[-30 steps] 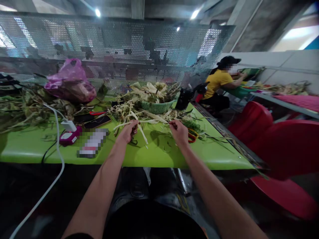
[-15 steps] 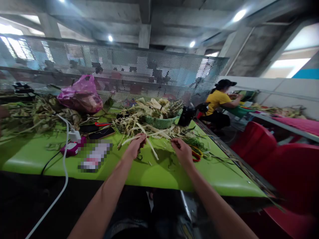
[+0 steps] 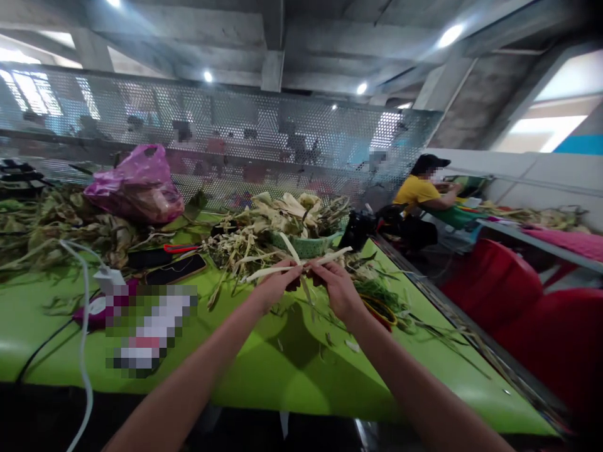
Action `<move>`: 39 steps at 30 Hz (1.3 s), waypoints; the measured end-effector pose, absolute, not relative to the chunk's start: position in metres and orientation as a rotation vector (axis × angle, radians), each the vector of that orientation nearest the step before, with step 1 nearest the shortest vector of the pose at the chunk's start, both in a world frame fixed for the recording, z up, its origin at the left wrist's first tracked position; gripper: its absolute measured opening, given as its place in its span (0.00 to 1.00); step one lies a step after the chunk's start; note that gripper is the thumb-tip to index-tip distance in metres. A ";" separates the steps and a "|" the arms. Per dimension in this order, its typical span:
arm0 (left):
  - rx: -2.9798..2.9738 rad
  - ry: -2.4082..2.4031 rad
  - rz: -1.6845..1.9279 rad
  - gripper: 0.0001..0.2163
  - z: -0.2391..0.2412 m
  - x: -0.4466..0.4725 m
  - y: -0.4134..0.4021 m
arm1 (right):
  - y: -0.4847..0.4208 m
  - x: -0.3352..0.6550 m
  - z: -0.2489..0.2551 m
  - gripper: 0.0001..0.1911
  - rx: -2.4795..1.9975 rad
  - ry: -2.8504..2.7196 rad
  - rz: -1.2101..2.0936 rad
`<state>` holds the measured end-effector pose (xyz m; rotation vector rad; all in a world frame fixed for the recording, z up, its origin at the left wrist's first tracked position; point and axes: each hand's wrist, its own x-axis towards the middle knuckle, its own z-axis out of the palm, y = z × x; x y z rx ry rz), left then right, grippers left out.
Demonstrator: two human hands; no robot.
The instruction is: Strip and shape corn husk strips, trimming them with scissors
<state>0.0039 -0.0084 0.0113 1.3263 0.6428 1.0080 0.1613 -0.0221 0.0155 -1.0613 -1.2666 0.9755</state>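
My left hand (image 3: 277,287) and my right hand (image 3: 335,287) are raised close together above the green table (image 3: 292,370), both pinched on pale dried leaf strips (image 3: 294,263). The strips cross between my fingertips and stick out to the left and upper right. Just behind them lies a heap of dried leaves and husks (image 3: 264,235) around a green woven basket (image 3: 301,245). Scissors with red and yellow handles (image 3: 379,311) lie on the table right of my right hand, partly hidden by it.
Left on the table are a black phone (image 3: 175,270), a white charger with cable (image 3: 106,279), a pink plastic bag (image 3: 136,185) and more dry leaves (image 3: 51,226). A perforated metal screen (image 3: 235,138) backs the table. Red chairs (image 3: 509,295) stand right, where a person in yellow (image 3: 421,194) sits.
My hands have come together from roughly a hand's width apart and lifted the leaf strips off the table. The camera has moved closer to the table.
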 end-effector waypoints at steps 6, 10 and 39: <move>1.290 0.647 1.037 0.15 0.000 0.004 0.011 | 0.007 0.163 0.021 0.15 -1.086 -1.331 0.994; 1.248 0.649 1.077 0.13 -0.006 0.002 0.014 | 0.022 0.162 0.013 0.15 -1.127 -1.369 1.019; 1.154 1.049 1.287 0.13 -0.015 -0.007 0.024 | 0.003 0.149 0.011 0.05 -1.172 -2.136 0.698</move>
